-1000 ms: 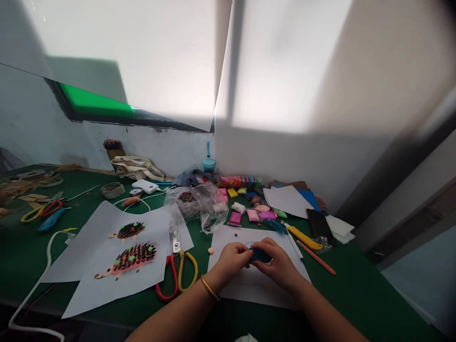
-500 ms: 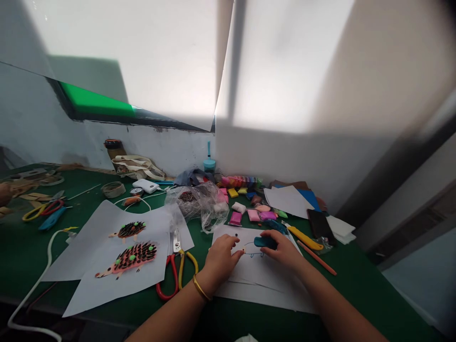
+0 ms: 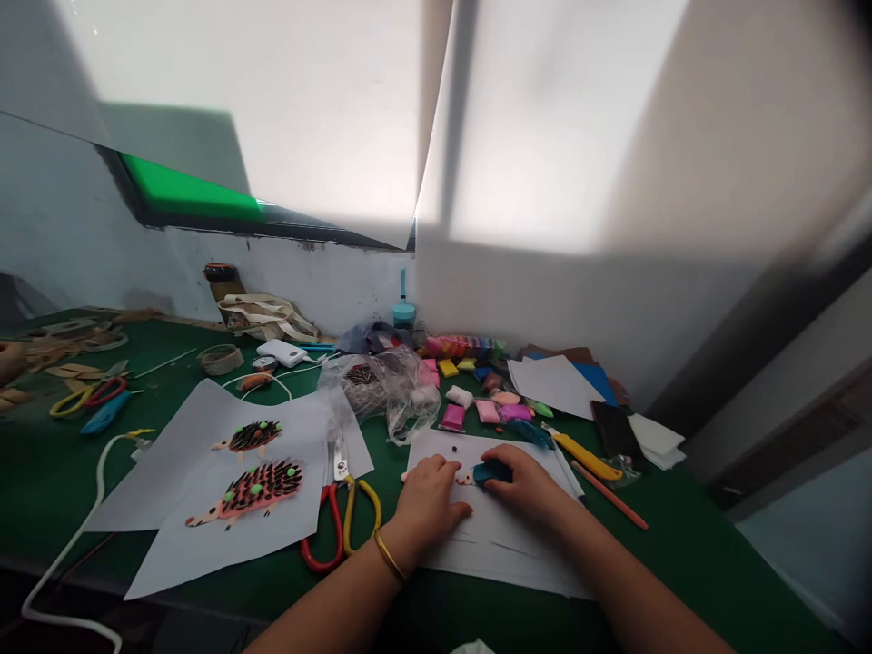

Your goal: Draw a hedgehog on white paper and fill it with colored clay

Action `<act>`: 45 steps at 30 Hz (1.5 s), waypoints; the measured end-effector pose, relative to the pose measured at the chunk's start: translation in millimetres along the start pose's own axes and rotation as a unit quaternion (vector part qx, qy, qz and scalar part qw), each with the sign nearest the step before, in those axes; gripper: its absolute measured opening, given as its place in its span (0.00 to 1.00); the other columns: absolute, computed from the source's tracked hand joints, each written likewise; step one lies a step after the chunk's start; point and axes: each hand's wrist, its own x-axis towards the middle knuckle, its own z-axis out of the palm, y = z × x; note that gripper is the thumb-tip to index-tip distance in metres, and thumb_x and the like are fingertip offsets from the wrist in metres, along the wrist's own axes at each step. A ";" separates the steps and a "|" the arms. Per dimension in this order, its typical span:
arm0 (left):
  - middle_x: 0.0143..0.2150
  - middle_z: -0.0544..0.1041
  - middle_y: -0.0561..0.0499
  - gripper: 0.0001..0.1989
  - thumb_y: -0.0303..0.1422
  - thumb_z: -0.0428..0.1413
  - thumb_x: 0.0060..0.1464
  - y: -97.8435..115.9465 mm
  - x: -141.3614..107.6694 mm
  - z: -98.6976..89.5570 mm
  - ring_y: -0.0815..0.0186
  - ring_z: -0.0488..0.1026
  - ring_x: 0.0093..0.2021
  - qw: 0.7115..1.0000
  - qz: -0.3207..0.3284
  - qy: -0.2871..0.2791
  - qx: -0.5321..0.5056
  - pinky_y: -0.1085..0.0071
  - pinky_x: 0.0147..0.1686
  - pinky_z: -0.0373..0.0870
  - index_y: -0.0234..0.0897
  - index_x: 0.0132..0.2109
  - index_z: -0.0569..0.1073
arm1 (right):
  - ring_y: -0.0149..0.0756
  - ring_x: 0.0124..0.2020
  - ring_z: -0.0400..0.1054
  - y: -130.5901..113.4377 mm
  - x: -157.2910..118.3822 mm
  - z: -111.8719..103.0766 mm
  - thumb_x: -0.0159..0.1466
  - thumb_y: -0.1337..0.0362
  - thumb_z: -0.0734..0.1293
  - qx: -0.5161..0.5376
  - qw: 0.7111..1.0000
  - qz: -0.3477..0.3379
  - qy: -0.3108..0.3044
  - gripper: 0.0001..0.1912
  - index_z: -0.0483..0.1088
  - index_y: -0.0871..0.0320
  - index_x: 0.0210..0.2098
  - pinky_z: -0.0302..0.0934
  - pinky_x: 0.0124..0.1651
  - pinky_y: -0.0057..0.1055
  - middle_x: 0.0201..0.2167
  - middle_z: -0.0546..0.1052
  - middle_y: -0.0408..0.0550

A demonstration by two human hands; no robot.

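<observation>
My right hand (image 3: 524,486) has a flattened piece of teal modelling clay (image 3: 491,470) between thumb and fingers, low over the white paper (image 3: 497,545). The clay's left end meets or overlaps a small pale animal face (image 3: 466,476) with a dark dot on it. My left hand (image 3: 431,504) rests on the paper left of that face, its thumb apart from the fingers and nothing seen in it. A small dark bead-like dot (image 3: 454,449) lies above the left fingers. The pen outline on the paper is mostly hidden by my right hand.
Left of my hands are red-and-yellow-handled scissors (image 3: 341,509) and a sheet with two clay hedgehogs (image 3: 262,490). Behind lie clay packets (image 3: 451,418) and a plastic bag (image 3: 388,391). A yellow cutter (image 3: 587,457), an orange stick (image 3: 609,495) and a dark phone (image 3: 617,434) are right.
My right hand has moved left with the teal clay, up to the pale face. My left hand has shifted slightly down, its thumb lower and clear of the face.
</observation>
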 end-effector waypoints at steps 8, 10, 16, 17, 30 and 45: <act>0.52 0.70 0.45 0.28 0.41 0.63 0.47 -0.6 0.0 1.0 0.51 0.65 0.53 1.000 0.005 0.003 -0.005 0.59 0.52 0.60 0.41 0.56 0.70 | 0.44 0.49 0.69 2.4 0.3 3.1 0.56 0.61 0.71 -0.004 1.000 -0.020 0.009 0.20 0.73 0.53 0.48 0.62 0.55 0.42 0.47 0.75 0.51; 0.51 0.70 0.45 0.29 0.41 0.63 0.46 -1.1 0.2 1.4 0.51 0.65 0.53 1.000 0.008 0.003 -0.003 0.59 0.52 0.60 0.42 0.56 0.70 | 0.44 0.49 0.68 2.4 -0.3 3.3 0.56 0.61 0.71 -0.004 1.000 -0.021 0.008 0.20 0.73 0.53 0.48 0.62 0.55 0.42 0.47 0.75 0.51; 0.51 0.70 0.45 0.28 0.40 0.64 0.46 -0.4 -0.2 0.7 0.52 0.65 0.52 1.000 0.013 0.004 -0.004 0.58 0.51 0.61 0.42 0.55 0.71 | 0.44 0.50 0.68 0.0 -1.6 4.7 0.56 0.61 0.71 -0.004 1.000 -0.020 0.003 0.21 0.73 0.53 0.49 0.61 0.56 0.43 0.48 0.74 0.51; 0.51 0.70 0.45 0.28 0.40 0.63 0.47 0.0 -0.4 0.4 0.52 0.65 0.52 1.000 0.011 0.003 -0.003 0.58 0.51 0.61 0.42 0.55 0.71 | 0.44 0.50 0.68 0.5 -1.4 4.9 0.56 0.61 0.71 -0.002 1.000 -0.021 0.005 0.21 0.73 0.53 0.49 0.61 0.56 0.43 0.48 0.74 0.51; 0.46 0.75 0.43 0.23 0.45 0.55 0.55 23.1 5.7 -9.8 0.58 0.71 0.43 0.904 -0.034 -0.012 -0.426 0.65 0.42 0.66 0.35 0.52 0.72 | 0.45 0.55 0.65 -28.2 -25.1 -5.1 0.58 0.56 0.71 0.130 0.989 -0.030 0.068 0.22 0.70 0.50 0.51 0.63 0.55 0.41 0.53 0.70 0.51; 0.38 0.74 0.49 0.22 0.40 0.66 0.43 31.8 3.5 -12.6 0.68 0.71 0.32 0.761 -0.133 -0.122 -0.623 0.71 0.34 0.65 0.34 0.44 0.72 | 0.43 0.47 0.67 -44.1 -39.1 -6.3 0.57 0.62 0.70 0.099 0.995 -0.021 0.002 0.31 0.64 0.48 0.60 0.65 0.43 0.35 0.50 0.71 0.50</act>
